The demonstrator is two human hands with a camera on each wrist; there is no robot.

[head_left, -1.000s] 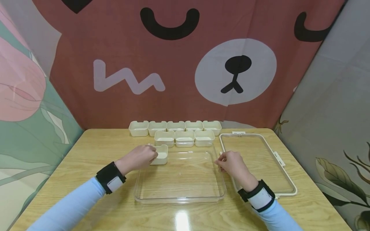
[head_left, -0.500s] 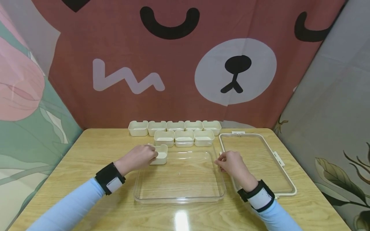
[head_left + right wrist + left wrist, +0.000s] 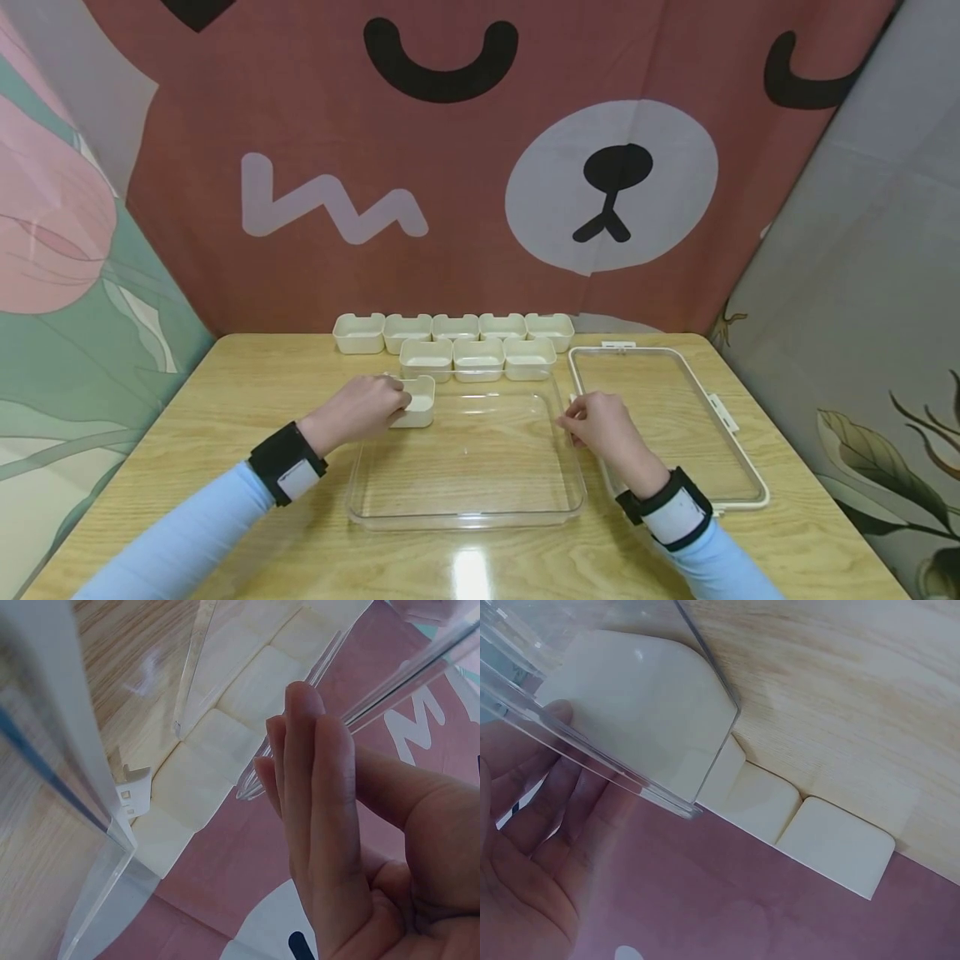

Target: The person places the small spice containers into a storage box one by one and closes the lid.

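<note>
- Cream cup [image 3: 420,404] sits inside the back left corner of a clear tray [image 3: 465,518] on the counter [image 3: 315,558].
- The hands are apart: the left hand [image 3: 363,406] grips the cup, the right hand [image 3: 606,425] pinches the tray's right rim.
- Behind, I count eight more cups [image 3: 480,367]; a white-framed lid [image 3: 671,425] lies right.

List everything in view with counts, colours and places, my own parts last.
Cream boxes: nine, cream, five in the back row, three before them, one in the tray's far left corner
Clear tray: one, transparent, mid-table
Lid: one, clear with off-white frame, right of the tray
Table: one, light wood, underneath
Bear backdrop: one, red-brown, behind
Plant-print backdrops: two, green-pink left, grey right
Wrist straps: two, black, on the wrists
Sleeves: two, light blue, on the arms
Left hand: one, bare, at the tray's box
Right hand: one, bare, at the tray's right wall
</note>
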